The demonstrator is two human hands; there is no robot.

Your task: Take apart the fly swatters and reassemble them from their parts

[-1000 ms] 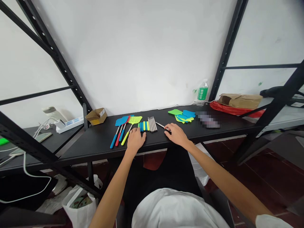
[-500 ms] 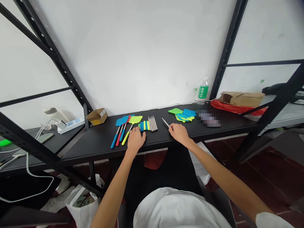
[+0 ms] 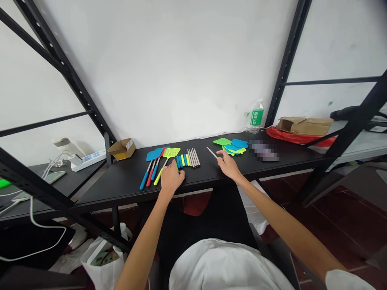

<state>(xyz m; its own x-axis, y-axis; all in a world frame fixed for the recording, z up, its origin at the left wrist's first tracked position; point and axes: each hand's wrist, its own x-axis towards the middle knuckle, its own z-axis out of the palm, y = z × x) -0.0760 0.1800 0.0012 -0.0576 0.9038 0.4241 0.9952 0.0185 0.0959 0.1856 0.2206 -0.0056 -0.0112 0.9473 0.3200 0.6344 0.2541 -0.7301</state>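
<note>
My left hand [image 3: 171, 177] is closed at the left end of a row of coloured handle grips [image 3: 183, 160]. A green handle grip [image 3: 176, 165] shows at its fingertips. In my right hand [image 3: 228, 165] is a thin metal rod [image 3: 212, 152], its bare end pointing away and to the left; the index finger is stretched out. Several more metal rods [image 3: 193, 157] lie side by side between the hands. Left of my left hand lie fly swatters with blue, red and yellow handles, among them a yellow fly swatter [image 3: 171, 153]. Loose swatter heads [image 3: 232, 146] are piled beyond my right hand.
A small open cardboard box [image 3: 121, 149] stands at the desk's left end. At the back right is a water bottle [image 3: 256, 117], with a blurred item [image 3: 263, 151] in front. A brown package [image 3: 304, 125] rests on red plastic [image 3: 296, 137]. Black shelf posts [image 3: 288, 60] frame both sides.
My right hand has drawn the metal rod to the right, away from the row of rods, and its index finger has lifted. At my left hand, the green grip has shifted toward me from the row.
</note>
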